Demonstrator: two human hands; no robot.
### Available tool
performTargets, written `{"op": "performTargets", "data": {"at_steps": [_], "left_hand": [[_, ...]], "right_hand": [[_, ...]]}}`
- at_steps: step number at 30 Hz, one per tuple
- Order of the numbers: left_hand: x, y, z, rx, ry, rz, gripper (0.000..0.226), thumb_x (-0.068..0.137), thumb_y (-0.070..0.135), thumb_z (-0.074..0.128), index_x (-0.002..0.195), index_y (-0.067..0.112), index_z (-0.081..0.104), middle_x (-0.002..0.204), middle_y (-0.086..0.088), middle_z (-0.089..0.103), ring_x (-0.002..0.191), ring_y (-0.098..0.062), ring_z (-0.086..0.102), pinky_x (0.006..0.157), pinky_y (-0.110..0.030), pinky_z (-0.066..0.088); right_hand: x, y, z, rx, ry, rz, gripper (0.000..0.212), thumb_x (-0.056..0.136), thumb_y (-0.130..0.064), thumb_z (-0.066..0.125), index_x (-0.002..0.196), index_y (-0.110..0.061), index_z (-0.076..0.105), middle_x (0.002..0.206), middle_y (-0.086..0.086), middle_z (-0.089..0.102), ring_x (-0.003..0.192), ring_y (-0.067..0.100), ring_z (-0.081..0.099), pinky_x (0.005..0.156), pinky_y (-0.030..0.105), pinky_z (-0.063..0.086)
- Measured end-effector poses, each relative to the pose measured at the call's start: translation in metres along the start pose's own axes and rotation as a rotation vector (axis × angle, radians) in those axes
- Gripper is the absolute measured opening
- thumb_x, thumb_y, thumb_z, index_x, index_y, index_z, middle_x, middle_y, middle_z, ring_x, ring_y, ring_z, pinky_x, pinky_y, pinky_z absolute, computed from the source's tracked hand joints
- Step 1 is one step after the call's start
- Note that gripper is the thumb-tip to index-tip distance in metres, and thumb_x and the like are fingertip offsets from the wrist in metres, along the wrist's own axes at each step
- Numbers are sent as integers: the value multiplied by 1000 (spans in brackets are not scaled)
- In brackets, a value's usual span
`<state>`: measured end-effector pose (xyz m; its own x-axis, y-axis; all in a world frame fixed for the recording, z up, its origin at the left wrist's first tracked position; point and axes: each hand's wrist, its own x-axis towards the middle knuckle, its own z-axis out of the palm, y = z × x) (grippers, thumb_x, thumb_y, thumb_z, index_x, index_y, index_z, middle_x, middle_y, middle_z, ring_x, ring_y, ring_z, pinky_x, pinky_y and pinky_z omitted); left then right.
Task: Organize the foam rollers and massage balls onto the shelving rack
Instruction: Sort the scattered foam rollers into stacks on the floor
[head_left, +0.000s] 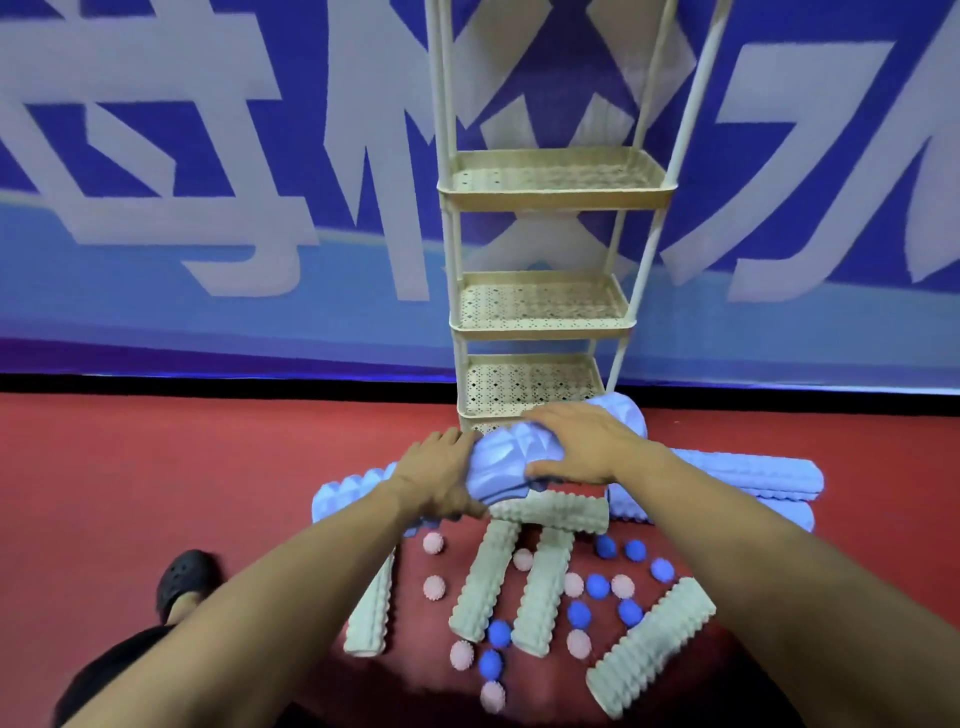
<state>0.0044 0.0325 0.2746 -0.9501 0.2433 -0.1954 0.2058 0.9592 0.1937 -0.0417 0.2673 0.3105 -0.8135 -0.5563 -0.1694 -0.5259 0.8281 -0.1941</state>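
Observation:
A cream shelving rack (545, 327) with several perforated shelves stands against the wall, all visible shelves bare. Just in front of its lowest shelf, both hands hold a light-blue ridged foam roller (506, 462). My left hand (441, 478) grips its near end and my right hand (582, 441) lies over its top with the thumb under. More light-blue rollers (748, 467) lie right and left on the red floor. Several cream ridged rollers (485, 582) and spiky blue balls (597, 586) and pink balls (434, 587) are scattered below.
A blue banner wall with large white characters (208, 182) runs behind the rack. My foot in a black clog (187, 577) stands at the lower left on the red floor. Open red floor stretches to the left of the rack.

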Motion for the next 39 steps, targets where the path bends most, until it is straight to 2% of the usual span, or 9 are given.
{"op": "performTargets", "data": {"at_steps": [8, 11, 13, 16, 19, 23, 27, 31, 39], "left_hand": [[51, 79, -6, 95, 52, 324, 112, 56, 67, 78, 149, 26, 32, 132, -1, 51, 115, -27, 50, 96, -39, 42], [76, 102, 13, 128, 50, 446, 109, 56, 72, 71, 146, 24, 34, 134, 0, 50, 120, -27, 49, 101, -42, 40], [91, 116, 26, 154, 65, 496, 106, 57, 74, 69, 144, 23, 37, 130, 0, 51, 119, -26, 48, 101, -44, 39], [108, 133, 47, 160, 48, 507, 105, 58, 71, 73, 144, 23, 38, 130, 1, 49, 118, -25, 47, 100, -41, 37], [126, 144, 69, 117, 4, 486, 105, 59, 65, 75, 147, 22, 35, 133, 1, 48, 121, -26, 45, 100, -41, 36], [155, 153, 102, 103, -63, 475, 96, 67, 60, 73, 146, 22, 34, 134, 1, 48, 121, -26, 46, 100, -41, 36], [189, 163, 144, 112, -120, 521, 94, 60, 60, 72, 138, 18, 42, 122, -2, 55, 108, -29, 53, 91, -43, 41], [224, 178, 182, 56, -84, 540, 89, 58, 55, 70, 135, 17, 45, 117, -1, 57, 97, -30, 57, 80, -43, 46], [357, 242, 200, -105, 33, 493, 80, 78, 54, 67, 141, 8, 49, 135, -10, 56, 119, -33, 54, 100, -47, 44]], "right_hand": [[-50, 49, -20, 62, -35, 133, 87, 57, -71, 77, 135, -44, 47, 112, -15, 67, 104, 13, 64, 86, 28, 47], [-69, 68, -11, 91, -67, 184, 93, 57, -69, 80, 139, -40, 45, 118, -11, 64, 103, 10, 63, 84, 22, 48], [-81, 83, -7, 161, -112, 268, 83, 66, -57, 84, 136, -37, 46, 90, -13, 63, 64, -9, 59, 53, 6, 42], [-83, 104, 0, 202, -165, 336, 73, 67, -56, 84, 129, -40, 50, 64, -16, 53, 40, -7, 48, 44, 11, 37], [-67, 130, 18, 212, -225, 332, 65, 65, -59, 83, 119, -39, 52, 63, -12, 62, 44, -2, 55, 48, 12, 37], [-40, 169, 58, 203, -326, 317, 82, 55, -69, 82, 123, -37, 51, 93, -12, 69, 79, 13, 63, 72, 28, 48], [-26, 208, 102, 143, -444, 334, 87, 56, -75, 77, 125, -31, 48, 110, -8, 65, 88, 18, 55, 76, 31, 41], [-21, 260, 134, 135, -379, 325, 90, 54, -79, 73, 128, -32, 48, 112, -7, 62, 98, 20, 55, 81, 33, 40], [12, 425, 114, -159, -238, 326, 98, 49, -81, 72, 129, -29, 50, 117, -1, 63, 107, 27, 58, 93, 39, 38]]}}
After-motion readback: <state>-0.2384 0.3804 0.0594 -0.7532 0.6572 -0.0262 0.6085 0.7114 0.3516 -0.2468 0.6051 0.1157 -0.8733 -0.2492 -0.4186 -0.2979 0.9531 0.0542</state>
